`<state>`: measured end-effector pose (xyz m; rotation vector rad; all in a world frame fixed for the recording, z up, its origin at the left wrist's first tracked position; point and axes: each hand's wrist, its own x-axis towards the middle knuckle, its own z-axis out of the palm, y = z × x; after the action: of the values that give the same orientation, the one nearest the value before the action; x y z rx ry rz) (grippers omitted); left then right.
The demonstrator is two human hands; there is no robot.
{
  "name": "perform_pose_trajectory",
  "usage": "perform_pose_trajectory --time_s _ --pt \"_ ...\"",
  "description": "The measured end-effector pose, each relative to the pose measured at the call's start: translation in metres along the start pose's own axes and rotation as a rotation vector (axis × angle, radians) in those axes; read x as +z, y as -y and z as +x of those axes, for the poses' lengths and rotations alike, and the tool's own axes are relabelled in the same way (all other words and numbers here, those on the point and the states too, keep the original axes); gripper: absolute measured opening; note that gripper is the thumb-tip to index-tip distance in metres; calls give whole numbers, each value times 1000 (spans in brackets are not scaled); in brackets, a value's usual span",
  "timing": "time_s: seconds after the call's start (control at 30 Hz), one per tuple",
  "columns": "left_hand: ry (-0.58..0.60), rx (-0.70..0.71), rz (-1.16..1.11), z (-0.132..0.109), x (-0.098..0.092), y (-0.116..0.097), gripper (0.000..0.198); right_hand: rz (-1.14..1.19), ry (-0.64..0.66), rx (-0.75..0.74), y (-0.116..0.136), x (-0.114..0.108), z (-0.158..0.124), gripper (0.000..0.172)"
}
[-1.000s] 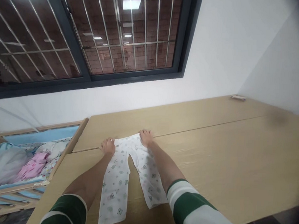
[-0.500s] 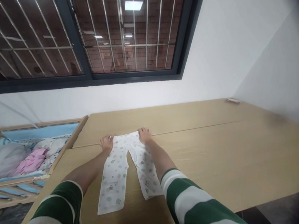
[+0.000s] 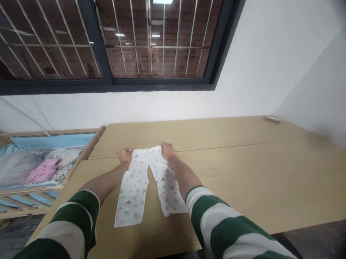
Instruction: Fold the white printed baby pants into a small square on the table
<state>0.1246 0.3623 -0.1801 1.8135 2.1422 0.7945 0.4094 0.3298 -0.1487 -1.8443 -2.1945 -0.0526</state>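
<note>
Small white pants (image 3: 133, 189) with a light printed pattern lie spread on a wooden surface (image 3: 234, 179), the waist away from me and both legs toward me. My left hand (image 3: 125, 155) is closed on the left corner of the waistband. At the right corner of the waistband, my right hand (image 3: 167, 150) grips the cloth with its fingers curled over the edge. Part of the right pant leg is hidden behind my right forearm. Both my arms wear green and white striped sleeves.
On the left stands a wooden crib (image 3: 95, 143) with blue lining, holding a pink cloth (image 3: 44, 170) and pale bedding. A barred window (image 3: 163, 84) is above the white wall. A small pale object (image 3: 272, 119) lies at the far right corner of the surface.
The camera view has shifted slightly, so the pants and hands appear a little higher. Both hands stay at the waistband, and the pants lie much as before.
</note>
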Motion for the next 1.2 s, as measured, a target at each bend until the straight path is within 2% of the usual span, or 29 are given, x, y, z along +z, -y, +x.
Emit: perform_pose_trajectory --time_s 0.47,0.53,0.77,0.9,1.07,1.13,1.2 --pt "-25 -46 -38 -3 -3 -5 35 10 20 -3 -1 0 -3 34" --pt "-28 -48 -40 -5 -5 -6 34 19 25 -7 -1 0 -3 30" --pt "-37 -76 -47 -15 -15 -19 35 52 43 -33 -3 1 -2 33" --pt "-40 -133 -55 -23 -30 -32 38 72 34 -40 -4 2 -2 33" --pt "-45 -191 -51 -34 -68 -54 42 97 15 -45 -4 4 -4 32" --pt "-45 -149 -52 -50 -81 -69 42 107 4 -46 -4 5 -3 32" --pt "-1 -49 -61 -80 -88 -89 36 114 -5 -46 -5 6 -2 31"
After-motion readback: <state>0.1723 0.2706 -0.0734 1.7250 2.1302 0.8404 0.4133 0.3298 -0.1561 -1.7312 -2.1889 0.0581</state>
